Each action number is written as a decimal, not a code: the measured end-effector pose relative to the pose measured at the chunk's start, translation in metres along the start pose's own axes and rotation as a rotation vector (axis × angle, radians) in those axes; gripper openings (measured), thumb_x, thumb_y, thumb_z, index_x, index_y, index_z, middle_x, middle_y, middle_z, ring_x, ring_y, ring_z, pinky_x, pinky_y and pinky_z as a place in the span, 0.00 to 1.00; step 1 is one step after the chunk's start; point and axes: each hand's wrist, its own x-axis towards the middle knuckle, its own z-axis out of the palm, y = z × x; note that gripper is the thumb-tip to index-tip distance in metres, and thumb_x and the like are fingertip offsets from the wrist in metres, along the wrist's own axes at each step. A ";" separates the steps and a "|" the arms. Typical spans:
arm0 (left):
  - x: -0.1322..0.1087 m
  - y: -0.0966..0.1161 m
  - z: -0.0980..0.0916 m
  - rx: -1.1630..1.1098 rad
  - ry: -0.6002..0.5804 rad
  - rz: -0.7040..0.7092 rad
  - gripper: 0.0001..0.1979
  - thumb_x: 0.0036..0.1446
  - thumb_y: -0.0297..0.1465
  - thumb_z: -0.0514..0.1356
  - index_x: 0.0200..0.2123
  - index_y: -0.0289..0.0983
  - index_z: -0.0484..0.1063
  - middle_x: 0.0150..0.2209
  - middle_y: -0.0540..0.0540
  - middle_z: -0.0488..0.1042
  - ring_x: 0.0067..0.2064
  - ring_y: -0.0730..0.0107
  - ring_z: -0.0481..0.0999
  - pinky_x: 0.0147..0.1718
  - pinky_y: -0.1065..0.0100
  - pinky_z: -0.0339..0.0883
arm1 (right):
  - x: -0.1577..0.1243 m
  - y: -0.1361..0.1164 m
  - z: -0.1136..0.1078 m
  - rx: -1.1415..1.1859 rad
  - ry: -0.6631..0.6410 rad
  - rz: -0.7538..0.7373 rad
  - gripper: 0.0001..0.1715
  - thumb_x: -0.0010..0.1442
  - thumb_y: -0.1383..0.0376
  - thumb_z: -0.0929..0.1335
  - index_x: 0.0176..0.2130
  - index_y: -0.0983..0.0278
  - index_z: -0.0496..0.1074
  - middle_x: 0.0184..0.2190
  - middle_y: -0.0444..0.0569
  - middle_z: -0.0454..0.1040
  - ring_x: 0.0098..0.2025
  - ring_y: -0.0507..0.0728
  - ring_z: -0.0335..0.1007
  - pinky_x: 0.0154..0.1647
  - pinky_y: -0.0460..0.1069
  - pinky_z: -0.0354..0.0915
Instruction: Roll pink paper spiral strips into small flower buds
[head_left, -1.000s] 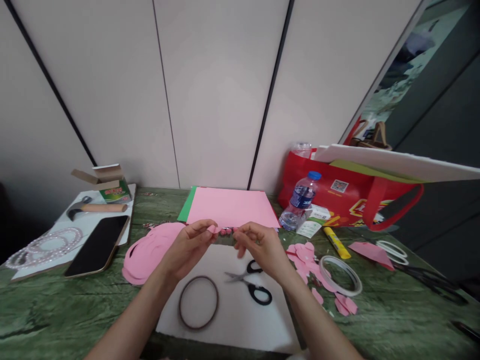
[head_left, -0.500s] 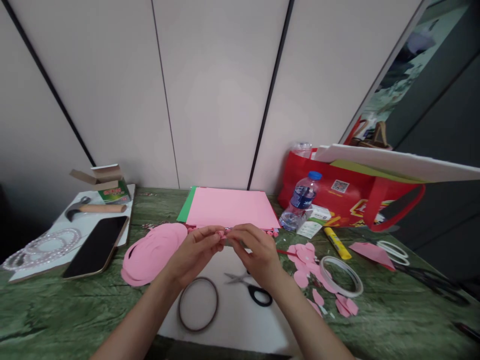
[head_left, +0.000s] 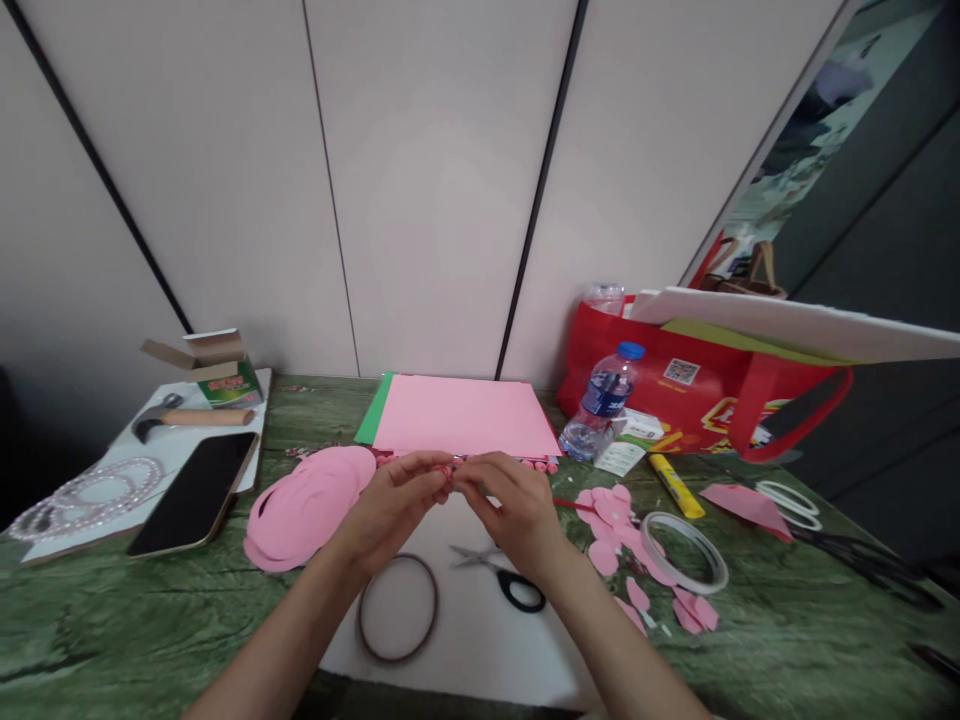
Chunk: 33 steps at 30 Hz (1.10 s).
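Observation:
My left hand [head_left: 391, 507] and my right hand [head_left: 508, 508] meet fingertip to fingertip above a white sheet [head_left: 465, 640] on the green table. Between them they pinch a small pink paper piece [head_left: 447, 470], most of it hidden by the fingers. Black-handled scissors [head_left: 504, 580] lie on the white sheet just under my right hand. A brown ring [head_left: 397, 606] lies under my left wrist. A pile of pink paper spiral cuttings [head_left: 300, 505] sits to the left of my left hand.
Pink and green paper sheets [head_left: 461, 412] lie behind the hands. Pink petal cuttings [head_left: 622, 535], a tape roll [head_left: 686, 550], a yellow glue stick [head_left: 675, 485], a water bottle [head_left: 600, 402] and a red bag [head_left: 697, 385] are on the right. A phone [head_left: 196, 490], beads, hammer and small box stand left.
My hands have closed together from a small gap, fingertips now touching on the pink piece, and my right hand has shifted slightly left.

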 end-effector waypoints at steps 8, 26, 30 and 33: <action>0.000 0.001 -0.002 0.077 -0.016 -0.005 0.02 0.45 0.23 0.63 0.26 0.33 0.74 0.25 0.50 0.71 0.28 0.77 0.66 0.30 0.72 0.59 | -0.001 0.001 0.001 0.084 0.100 0.029 0.06 0.55 0.69 0.65 0.36 0.62 0.70 0.29 0.47 0.75 0.31 0.52 0.71 0.32 0.47 0.67; 0.003 -0.005 -0.004 0.311 0.229 0.124 0.06 0.39 0.24 0.65 0.26 0.32 0.76 0.22 0.48 0.75 0.25 0.73 0.71 0.30 0.70 0.66 | -0.007 0.003 0.015 -0.068 -0.032 0.067 0.11 0.56 0.71 0.63 0.39 0.63 0.71 0.36 0.50 0.73 0.35 0.53 0.70 0.33 0.46 0.66; 0.006 -0.010 -0.008 0.366 0.333 0.111 0.06 0.36 0.24 0.66 0.24 0.31 0.76 0.21 0.47 0.76 0.23 0.73 0.71 0.26 0.70 0.66 | -0.008 0.003 0.016 -0.209 -0.179 -0.003 0.13 0.57 0.70 0.62 0.42 0.62 0.70 0.37 0.52 0.73 0.35 0.54 0.70 0.29 0.45 0.64; 0.007 -0.012 -0.010 0.388 0.365 0.083 0.06 0.35 0.24 0.66 0.23 0.31 0.76 0.19 0.48 0.75 0.21 0.74 0.70 0.23 0.72 0.65 | -0.009 0.003 0.018 -0.258 -0.267 0.010 0.14 0.58 0.69 0.61 0.43 0.61 0.69 0.36 0.52 0.73 0.35 0.54 0.70 0.29 0.46 0.63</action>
